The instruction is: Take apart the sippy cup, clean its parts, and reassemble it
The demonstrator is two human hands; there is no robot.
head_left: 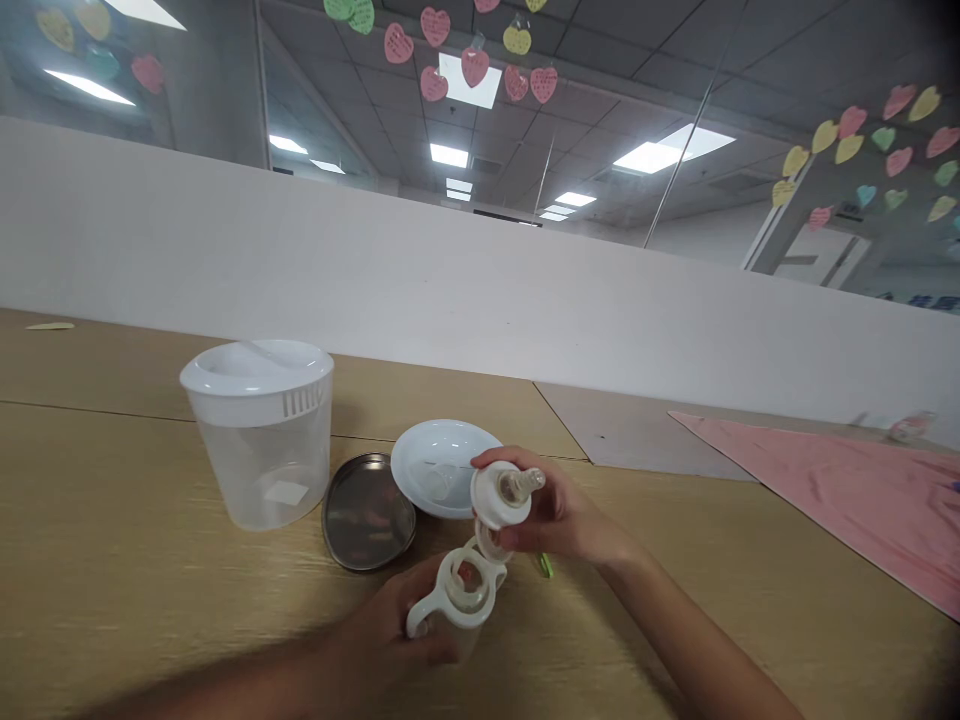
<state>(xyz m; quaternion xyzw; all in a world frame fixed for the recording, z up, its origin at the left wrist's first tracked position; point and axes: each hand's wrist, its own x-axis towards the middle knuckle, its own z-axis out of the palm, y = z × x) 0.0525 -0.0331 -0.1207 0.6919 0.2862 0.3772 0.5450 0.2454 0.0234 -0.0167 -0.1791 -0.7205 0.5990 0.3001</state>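
Observation:
My left hand point(420, 620) is closed around a baby bottle point(466, 590) with a white handled ring, its round mouth facing up and uncovered. Just above and to the right, my right hand point(551, 515) grips a white bottle cap point(499, 497) with a clear nipple that points to the right. Behind my hands sits a white bowl point(435, 450) with something clear in it. A dark metal tray point(367, 515) lies beside the bowl on the left. A small green item point(545, 565) shows under my right hand, mostly hidden.
At the left stands a translucent bucket point(259, 450) with a white lid. A pink cloth point(832, 490) covers the table's right side, next to a grey sheet point(645, 435). A white low wall point(450, 310) with glass above it runs along the back of the wooden table point(112, 520).

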